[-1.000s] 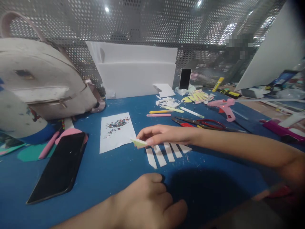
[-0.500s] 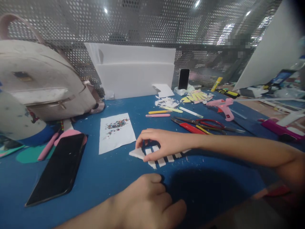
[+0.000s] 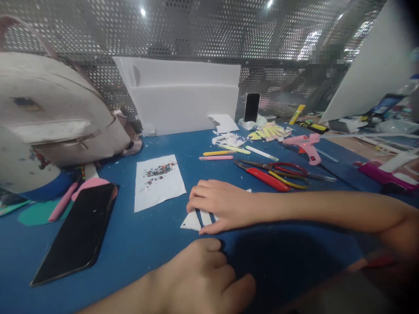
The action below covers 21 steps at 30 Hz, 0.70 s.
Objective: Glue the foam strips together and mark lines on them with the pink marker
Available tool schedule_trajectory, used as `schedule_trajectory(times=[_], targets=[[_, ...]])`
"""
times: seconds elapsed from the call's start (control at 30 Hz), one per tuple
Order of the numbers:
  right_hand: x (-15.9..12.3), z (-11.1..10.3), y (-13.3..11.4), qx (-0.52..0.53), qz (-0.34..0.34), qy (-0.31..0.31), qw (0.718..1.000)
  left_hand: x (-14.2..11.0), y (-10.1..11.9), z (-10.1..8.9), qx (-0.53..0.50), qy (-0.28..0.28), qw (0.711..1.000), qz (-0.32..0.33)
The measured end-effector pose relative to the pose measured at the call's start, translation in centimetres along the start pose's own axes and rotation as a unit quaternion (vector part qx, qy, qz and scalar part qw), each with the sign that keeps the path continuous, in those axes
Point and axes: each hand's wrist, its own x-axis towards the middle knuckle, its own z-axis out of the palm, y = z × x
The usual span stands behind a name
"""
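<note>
My right hand (image 3: 221,207) reaches in from the right over a row of thin white cut pieces lying on the blue table. Its fingertips touch the upper edge of a pointed white piece (image 3: 191,222) with a small dark dot, and the thumb lies at the lower edge, beside a white strip (image 3: 206,219). The palm hides most of the other strips; one tip shows past the wrist. Below, in the foreground, my left hand (image 3: 212,279) rests as a fist, knuckles up, with nothing visible in it.
A paper sheet (image 3: 160,196) with coloured glitter bits and a black phone (image 3: 77,231) lie left. Behind my right arm are a red-handled cutter (image 3: 266,178), scissors (image 3: 288,168), pens (image 3: 216,158) and a pink glue gun (image 3: 306,146). A backpack (image 3: 59,109) stands back left.
My right hand has shifted the pointed piece slightly down and right, against the strips, and now lies flatter over the row. My left hand has stayed in place.
</note>
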Motion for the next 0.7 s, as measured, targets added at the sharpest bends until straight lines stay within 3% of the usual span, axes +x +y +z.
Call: schedule_trajectory(times=[0.13,0.27,0.37,0.5,0.7], targets=[[-0.1,-0.2,-0.1,0.006,0.008,-0.002,1.0,0.2,0.0,-0.1,0.0,0.007,1.0,-0.003],[-0.6,-1.8,-0.1,0.025,0.03,0.015,0.999,0.3,-0.1,-0.1,-0.006,0.012,1.0,-0.008],[-1.9,-3.2,0.3,0.024,0.065,0.027,0.997,0.2,-0.1,0.0,-0.009,0.015,1.0,-0.01],[-4.1,-3.4,0.9,0.011,0.111,-0.007,0.994,0.4,-0.3,-0.2,-0.014,0.015,1.0,-0.006],[-5.9,-2.7,1.2,-0.056,0.149,-0.049,0.986,0.5,-0.6,-0.7,-0.026,-0.054,0.998,-0.004]])
